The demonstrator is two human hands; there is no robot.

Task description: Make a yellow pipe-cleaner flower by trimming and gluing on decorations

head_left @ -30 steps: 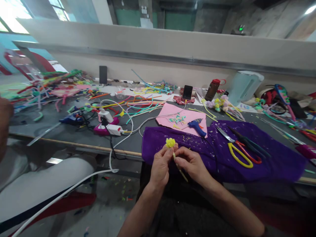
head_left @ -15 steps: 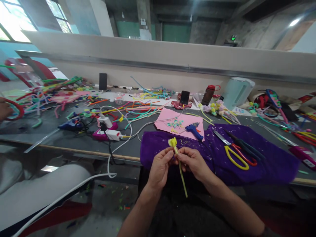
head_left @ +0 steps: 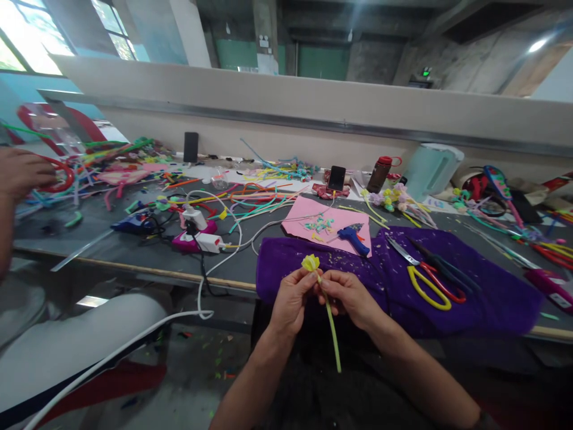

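Note:
A yellow pipe-cleaner flower [head_left: 310,263] with a pale green stem is held up over the front edge of the purple cloth [head_left: 280,257]. My left hand [head_left: 293,298] is closed, its thumb and fingers pinching just beneath the bloom. Close beside it, my right hand [head_left: 347,295] pinches the upper stem; the rest of the stem hangs down below. Beyond the hands, a blue glue gun [head_left: 354,239] lies on a pink sheet [head_left: 295,218] among small teal and yellow scraps. Yellow-and-red-handled scissors [head_left: 427,280] rest on the cloth to the right.
Dark-handled pliers [head_left: 452,272] lie beside the scissors. Left stand a power strip [head_left: 203,240] and looping white cable [head_left: 197,298]. Behind are a phone [head_left: 336,178], a brown bottle [head_left: 380,173] and a pale green jug [head_left: 436,170]. A co-worker's hand [head_left: 27,170] holds red-handled scissors at far left.
The flower has tilted and turned slightly between my fingers, its stem end swinging lower. At far left the co-worker's hand has come further into view with the red-handled tool.

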